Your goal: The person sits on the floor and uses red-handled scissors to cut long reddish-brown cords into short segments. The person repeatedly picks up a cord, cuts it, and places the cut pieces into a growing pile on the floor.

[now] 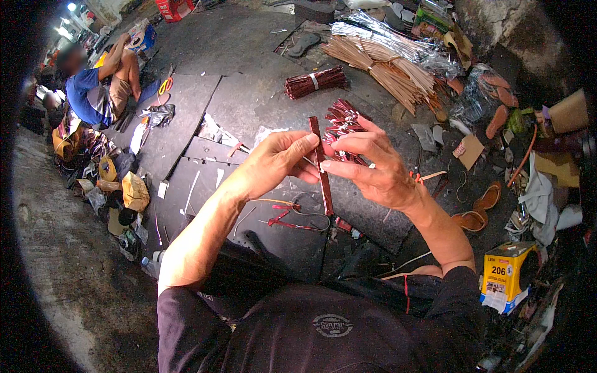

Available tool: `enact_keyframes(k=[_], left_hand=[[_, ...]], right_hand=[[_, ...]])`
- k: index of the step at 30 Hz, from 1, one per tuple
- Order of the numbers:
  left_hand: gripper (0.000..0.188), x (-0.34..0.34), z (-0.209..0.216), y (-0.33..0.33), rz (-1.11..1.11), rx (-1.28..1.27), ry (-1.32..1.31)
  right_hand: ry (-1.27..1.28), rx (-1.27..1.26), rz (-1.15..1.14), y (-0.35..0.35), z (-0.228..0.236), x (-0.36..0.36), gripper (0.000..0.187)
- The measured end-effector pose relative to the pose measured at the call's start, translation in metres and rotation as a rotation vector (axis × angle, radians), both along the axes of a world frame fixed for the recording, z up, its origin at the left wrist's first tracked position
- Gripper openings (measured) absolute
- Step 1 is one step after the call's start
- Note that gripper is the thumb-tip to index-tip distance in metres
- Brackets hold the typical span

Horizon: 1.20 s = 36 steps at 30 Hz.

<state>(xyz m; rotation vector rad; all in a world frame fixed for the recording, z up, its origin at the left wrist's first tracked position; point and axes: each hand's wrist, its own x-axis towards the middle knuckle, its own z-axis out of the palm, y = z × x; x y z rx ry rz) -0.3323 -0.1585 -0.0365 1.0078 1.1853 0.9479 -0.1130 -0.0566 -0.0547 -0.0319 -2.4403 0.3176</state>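
Observation:
A dark red strip (326, 186), narrow and flat like a leather strap, stands nearly upright in front of me. My left hand (273, 160) pinches its upper part between thumb and fingers. On the other side, my right hand (379, 163) has its fingers stretched and apart, one fingertip at the strip's edge; its thumb is mostly hidden. Just behind the right fingers lies a bundle of dark red strips (342, 115) with pale ends, partly covered by that hand. Farther off, a second dark red bundle (316, 81) is tied with a pale band.
Long tan strips (382, 71) and silvery strips (379, 31) lie at the far right. Orange-handled scissors (165, 87) are near a seated person in blue (93, 90). A brown sandal (471, 220) and a yellow tin (510, 270) stand at right. Scraps and a red-tipped cord (280, 219) litter the floor.

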Motion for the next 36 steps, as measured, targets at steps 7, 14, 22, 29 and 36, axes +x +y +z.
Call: enact_keyframes(k=[7, 14, 22, 29, 36], left_hand=[[0.046, -0.001, 0.002, 0.008, 0.020, 0.017, -0.008], [0.046, 0.002, 0.004, 0.008, 0.018, 0.014, 0.081], [0.040, 0.003, 0.000, 0.006, 0.021, 0.040, 0.067], [0.046, 0.001, -0.002, 0.008, 0.015, 0.030, 0.087], [0.046, -0.001, -0.007, 0.012, 0.200, 0.053, 0.026]], right_hand=[[-0.036, 0.017, 0.016, 0.003, 0.002, 0.003, 0.044], [-0.040, 0.039, -0.013, 0.004, -0.001, -0.001, 0.042], [-0.045, 0.019, -0.005, 0.002, -0.001, 0.000, 0.042], [-0.046, 0.075, -0.004, 0.001, -0.002, 0.002, 0.042], [0.036, -0.244, -0.109, -0.005, -0.023, 0.008, 0.041]])
